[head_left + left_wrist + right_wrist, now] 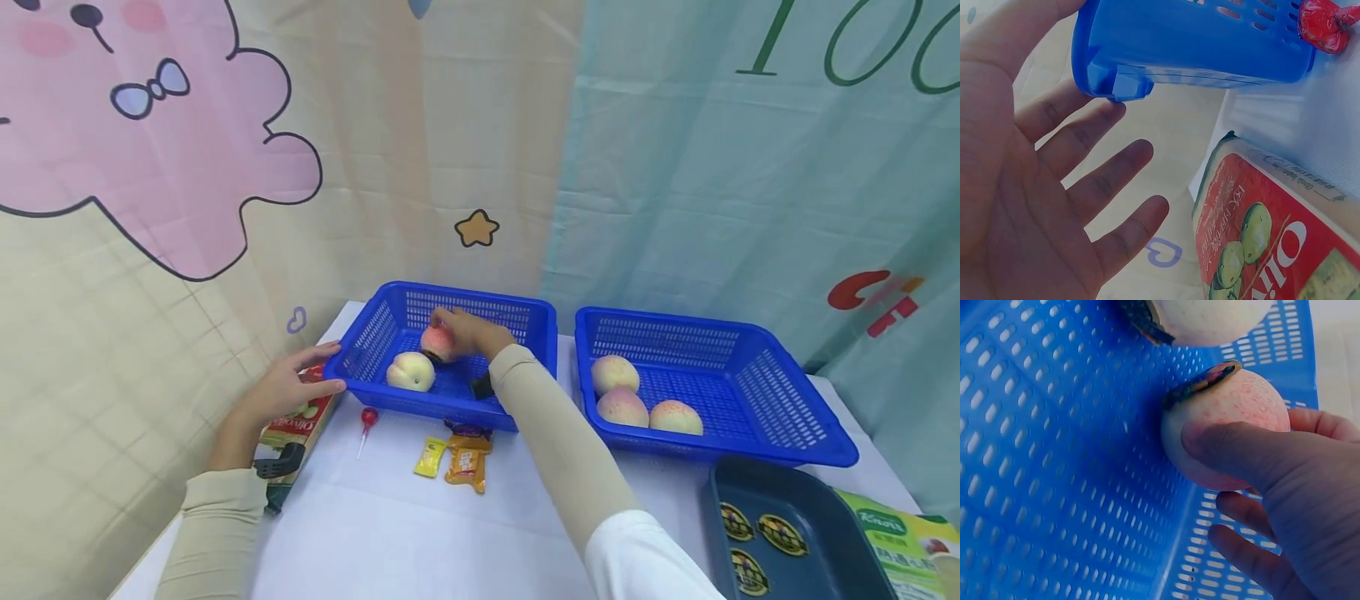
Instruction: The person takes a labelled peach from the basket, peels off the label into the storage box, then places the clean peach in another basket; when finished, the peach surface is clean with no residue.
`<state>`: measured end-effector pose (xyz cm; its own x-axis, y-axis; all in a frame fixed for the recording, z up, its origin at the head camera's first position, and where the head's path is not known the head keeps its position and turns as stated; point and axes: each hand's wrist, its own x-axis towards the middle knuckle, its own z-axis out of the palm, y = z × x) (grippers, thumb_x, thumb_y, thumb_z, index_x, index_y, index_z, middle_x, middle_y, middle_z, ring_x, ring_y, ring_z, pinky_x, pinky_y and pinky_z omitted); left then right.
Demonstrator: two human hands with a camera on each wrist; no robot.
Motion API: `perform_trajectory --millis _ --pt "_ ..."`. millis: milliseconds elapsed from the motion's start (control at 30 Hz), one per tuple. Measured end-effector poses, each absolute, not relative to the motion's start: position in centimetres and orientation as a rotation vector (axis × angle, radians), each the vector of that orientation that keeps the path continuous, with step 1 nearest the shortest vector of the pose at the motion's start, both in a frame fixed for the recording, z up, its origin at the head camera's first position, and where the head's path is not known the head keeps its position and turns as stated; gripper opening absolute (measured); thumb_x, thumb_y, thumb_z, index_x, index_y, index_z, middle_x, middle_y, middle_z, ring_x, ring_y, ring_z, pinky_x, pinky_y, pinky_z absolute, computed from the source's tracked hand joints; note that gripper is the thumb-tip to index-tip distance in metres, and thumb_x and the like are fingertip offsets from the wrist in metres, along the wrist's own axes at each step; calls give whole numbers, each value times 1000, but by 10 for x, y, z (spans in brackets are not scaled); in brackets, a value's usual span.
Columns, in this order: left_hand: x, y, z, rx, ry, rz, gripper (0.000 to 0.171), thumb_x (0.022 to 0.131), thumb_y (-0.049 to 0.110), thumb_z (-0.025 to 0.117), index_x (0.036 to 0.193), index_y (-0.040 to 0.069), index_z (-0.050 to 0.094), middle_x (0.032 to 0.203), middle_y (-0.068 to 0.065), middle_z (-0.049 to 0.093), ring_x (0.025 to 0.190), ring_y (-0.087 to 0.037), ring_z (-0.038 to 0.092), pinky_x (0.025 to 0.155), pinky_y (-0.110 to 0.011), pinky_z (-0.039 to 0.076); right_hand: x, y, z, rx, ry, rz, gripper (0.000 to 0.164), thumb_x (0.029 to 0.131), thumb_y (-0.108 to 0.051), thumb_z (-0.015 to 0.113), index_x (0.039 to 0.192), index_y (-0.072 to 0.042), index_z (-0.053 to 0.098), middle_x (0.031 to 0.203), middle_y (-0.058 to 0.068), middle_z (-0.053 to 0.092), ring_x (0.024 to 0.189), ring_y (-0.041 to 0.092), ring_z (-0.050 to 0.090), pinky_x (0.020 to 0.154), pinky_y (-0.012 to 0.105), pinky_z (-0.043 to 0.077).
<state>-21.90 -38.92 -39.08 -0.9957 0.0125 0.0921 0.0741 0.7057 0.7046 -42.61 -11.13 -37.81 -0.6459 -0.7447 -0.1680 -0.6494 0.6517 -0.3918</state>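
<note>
In the left blue basket (442,411), my right hand (468,331) holds a reddish peach (437,342). The right wrist view shows the thumb across this peach (1235,419), with a dark, gold-edged label on its side. A paler peach (411,372) lies beside it; in the right wrist view this second peach (1210,319) also has a dark patch. My left hand (281,387) is at the basket's left end, its thumb and index finger touching the rim. The other fingers of the left hand (1054,162) are spread and loosely straight, near the basket's handle lip (1129,84).
A second blue basket (750,450) on the right holds three peaches (621,407). Before it are a dark tray (832,533) with round labels and a green Knorr packet (885,525). A red lollipop (368,419), wrapped candies (467,462) and a red olive-printed box (300,421) lie on the left.
</note>
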Motion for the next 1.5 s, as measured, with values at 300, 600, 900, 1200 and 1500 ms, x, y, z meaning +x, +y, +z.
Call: perform_trajectory --millis 300,600,900,1200,1500 --pt "-222 -388 -393 -57 -2844 -1175 81 92 45 74 156 9 40 159 -22 33 140 -51 34 98 -65 44 -426 -104 -378 -1119 2566 -530 67 91 -18 79 145 -11 40 135 8 55 124 22 52 109 38 43" --pt "-222 -387 -392 -63 -2839 -1197 80 93 41 73 155 5 38 158 -25 32 139 -53 34 99 -67 42 -434 -72 -361 -1220 2470 -800 62 82 -19 84 131 -17 46 119 5 58 98 20 59 80 29 55" --pt "-222 -388 -394 -128 -2839 -1182 78 95 37 72 154 2 37 155 -31 33 135 -56 37 96 -68 44 -377 17 -325 -1414 2348 -1073 60 84 -17 77 135 -14 45 124 9 59 101 21 62 81 33 57" --pt "-220 -389 -399 -107 -2884 -1142 82 95 43 70 156 3 35 155 -33 32 135 -57 35 96 -72 42 -272 111 -346 -1393 2151 -962 57 82 -17 77 132 -21 48 122 -4 58 109 18 58 87 36 56" --pt "-223 -391 -394 -84 -2907 -1144 82 97 45 67 158 5 31 154 -36 30 134 -59 34 94 -74 41 -240 158 -393 -1074 2040 -807 51 82 -27 77 125 -25 50 115 -9 62 106 13 59 85 31 54"
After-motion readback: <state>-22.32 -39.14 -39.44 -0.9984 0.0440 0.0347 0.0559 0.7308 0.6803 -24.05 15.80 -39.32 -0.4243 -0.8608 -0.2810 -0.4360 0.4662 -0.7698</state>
